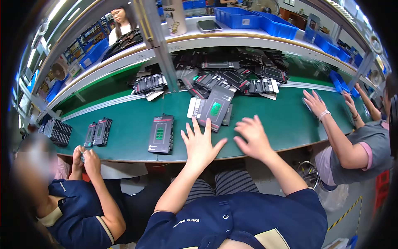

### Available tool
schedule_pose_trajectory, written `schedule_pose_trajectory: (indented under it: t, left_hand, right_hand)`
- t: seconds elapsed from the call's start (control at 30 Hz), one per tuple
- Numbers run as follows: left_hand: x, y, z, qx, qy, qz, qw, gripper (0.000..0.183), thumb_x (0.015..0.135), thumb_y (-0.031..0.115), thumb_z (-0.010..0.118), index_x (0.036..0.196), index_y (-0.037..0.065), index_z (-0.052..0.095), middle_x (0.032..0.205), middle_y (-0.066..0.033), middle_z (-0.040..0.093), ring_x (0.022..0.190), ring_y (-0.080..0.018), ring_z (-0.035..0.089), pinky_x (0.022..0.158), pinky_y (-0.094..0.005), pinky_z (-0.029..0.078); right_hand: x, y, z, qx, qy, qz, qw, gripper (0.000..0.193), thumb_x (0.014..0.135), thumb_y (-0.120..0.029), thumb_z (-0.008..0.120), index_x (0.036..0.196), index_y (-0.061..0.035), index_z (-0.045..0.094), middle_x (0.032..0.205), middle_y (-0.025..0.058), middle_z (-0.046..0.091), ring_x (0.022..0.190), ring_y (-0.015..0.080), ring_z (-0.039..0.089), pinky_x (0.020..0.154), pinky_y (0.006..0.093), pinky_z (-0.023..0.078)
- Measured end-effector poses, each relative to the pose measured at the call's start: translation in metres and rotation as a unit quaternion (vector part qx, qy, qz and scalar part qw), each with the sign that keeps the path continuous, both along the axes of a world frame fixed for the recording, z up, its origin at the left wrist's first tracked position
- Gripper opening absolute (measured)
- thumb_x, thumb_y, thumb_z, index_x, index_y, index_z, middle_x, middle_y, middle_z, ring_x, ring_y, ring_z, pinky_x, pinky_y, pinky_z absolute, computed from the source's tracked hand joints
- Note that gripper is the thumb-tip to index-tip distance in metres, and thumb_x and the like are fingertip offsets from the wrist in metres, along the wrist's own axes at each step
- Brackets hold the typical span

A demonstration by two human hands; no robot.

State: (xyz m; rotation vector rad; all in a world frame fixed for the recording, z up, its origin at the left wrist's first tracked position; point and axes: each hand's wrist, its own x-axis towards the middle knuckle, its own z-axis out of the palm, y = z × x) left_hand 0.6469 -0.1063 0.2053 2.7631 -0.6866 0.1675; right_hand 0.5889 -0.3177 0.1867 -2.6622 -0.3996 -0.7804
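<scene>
My left hand (201,145) is spread flat over the green bench top, its fingertips at the lower edge of a black retail box (219,101) with a green picture on its front. Whether the fingers touch that box I cannot tell. To the right, my right hand (253,139) hovers with its fingers apart and nothing in them. Under and beside the box lie a white-printed box (195,107) and another dark box (227,115). A stack of similar black boxes (161,133) stands left of my left hand.
Behind the boxes a big heap of black packages (232,74) lies under a shelf (248,38) that carries blue bins (238,18). A metal post (166,62) rises at the bench's back. Co-workers sit close on both sides; smaller box stacks (101,132) stand at left.
</scene>
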Motion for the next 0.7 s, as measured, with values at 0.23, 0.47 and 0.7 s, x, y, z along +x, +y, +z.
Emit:
schedule_pose_trajectory:
  t: [0.23,0.47,0.7]
  left_hand:
    - [-0.013,-0.010,-0.020,-0.089,-0.088,-0.115,0.985,0.086,0.083,0.058,0.068,0.139,-0.003,0.045,0.151,-0.0379,0.026,0.137,-0.0529,0.032,0.112,-0.0602,0.025]
    - [0.022,-0.049,-0.006,-0.112,-0.105,-0.096,0.984,0.078,0.074,0.024,0.075,0.140,0.000,0.042,0.145,-0.0339,0.035,0.121,-0.0475,0.045,0.106,-0.0536,0.037]
    - [0.004,-0.004,0.047,-0.134,0.155,-0.231,0.951,0.045,0.081,0.018,0.066,0.123,0.002,0.058,0.088,-0.0212,0.069,0.084,-0.0411,0.067,0.074,-0.0453,0.054]
  right_hand:
    - [-0.018,-0.141,-0.032,0.092,-0.099,-0.278,0.951,0.019,0.079,-0.011,0.072,0.096,-0.0043,0.066,0.112,0.0171,0.066,0.114,0.0385,0.056,0.101,0.0474,0.043]
    - [-0.006,-0.213,-0.018,-0.055,-0.058,-0.468,0.880,0.036,0.084,-0.024,0.069,0.113,-0.0040,0.064,0.144,0.0225,0.045,0.137,0.0399,0.039,0.114,0.0580,0.028]
    - [-0.041,-0.244,-0.021,-0.062,0.090,-0.484,0.868,0.039,0.089,-0.031,0.065,0.113,-0.0001,0.064,0.127,0.0254,0.058,0.125,0.0383,0.052,0.109,0.0570,0.035]
